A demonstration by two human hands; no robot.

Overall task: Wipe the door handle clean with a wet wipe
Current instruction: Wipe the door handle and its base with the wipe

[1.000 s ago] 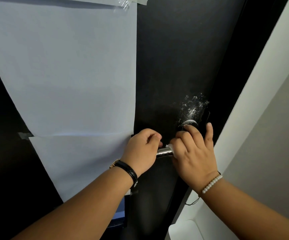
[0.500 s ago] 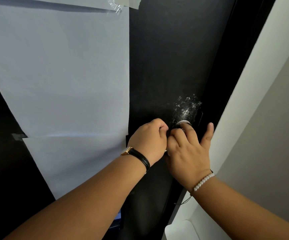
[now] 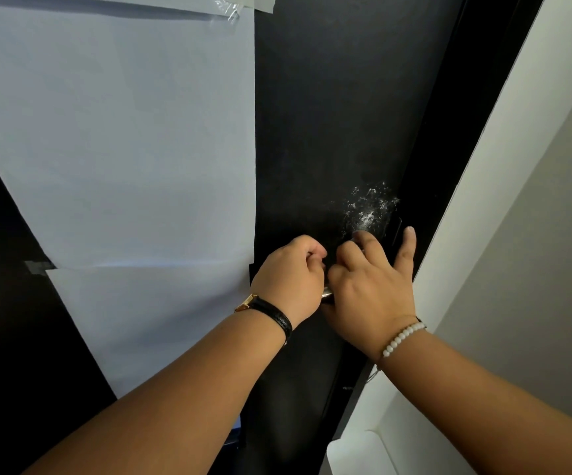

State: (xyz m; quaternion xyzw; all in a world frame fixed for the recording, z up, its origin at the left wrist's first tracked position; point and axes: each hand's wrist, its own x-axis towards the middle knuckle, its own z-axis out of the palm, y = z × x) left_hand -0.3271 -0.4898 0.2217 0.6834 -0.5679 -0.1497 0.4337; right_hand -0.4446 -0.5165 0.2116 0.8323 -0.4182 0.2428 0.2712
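The silver door handle [image 3: 327, 294] on the black door [image 3: 319, 114] is almost wholly covered by my hands; only a short shiny sliver shows between them. My left hand [image 3: 289, 275] is curled into a fist around the lever. My right hand [image 3: 370, 296] touches it on the right and grips the handle near its base, index finger arched up and little finger stretched out. White smears [image 3: 367, 207] speckle the door just above the handle. No wet wipe can be seen; it may be hidden inside a hand.
Large pale paper sheets [image 3: 123, 132] are taped over the door's left part. The white door frame [image 3: 483, 166] and a grey wall [image 3: 552, 269] run along the right. A white object [image 3: 356, 454] sits at the bottom right.
My left hand has slid right along the lever until it meets my right hand, covering the stretch of handle that showed before. My right hand stayed at the base.
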